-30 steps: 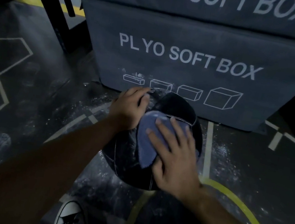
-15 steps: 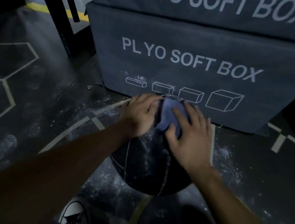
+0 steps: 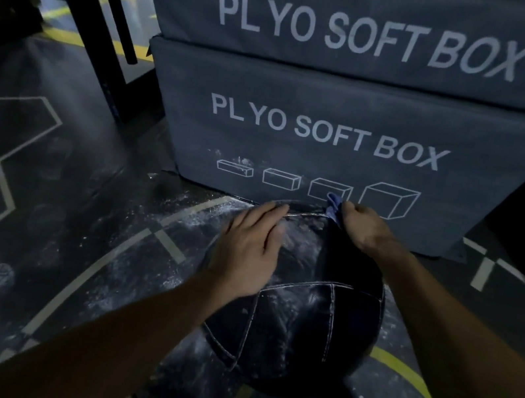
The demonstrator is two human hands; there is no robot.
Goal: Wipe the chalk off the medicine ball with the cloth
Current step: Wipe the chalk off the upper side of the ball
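Observation:
A black stitched medicine ball (image 3: 298, 330) rests on the dark gym floor, with white chalk dust smeared across its upper panels. My left hand (image 3: 251, 249) lies flat on the ball's upper left side, fingers spread. At the ball's far top edge my right hand (image 3: 365, 228) is closed on a bunched blue cloth (image 3: 334, 207), and only a small corner of the cloth shows past the fingers. The far side of the ball is hidden.
Two stacked grey plyo soft boxes (image 3: 327, 133) stand directly behind the ball, almost touching it. Chalk powder is scattered on the floor (image 3: 181, 220) to the left. Black rack legs (image 3: 103, 19) rise at the upper left. Painted lines cross the floor.
My right hand has slid the cloth from the ball's near front up over the top to its far edge, and the cloth has bunched up. The left hand stayed on the ball's left side.

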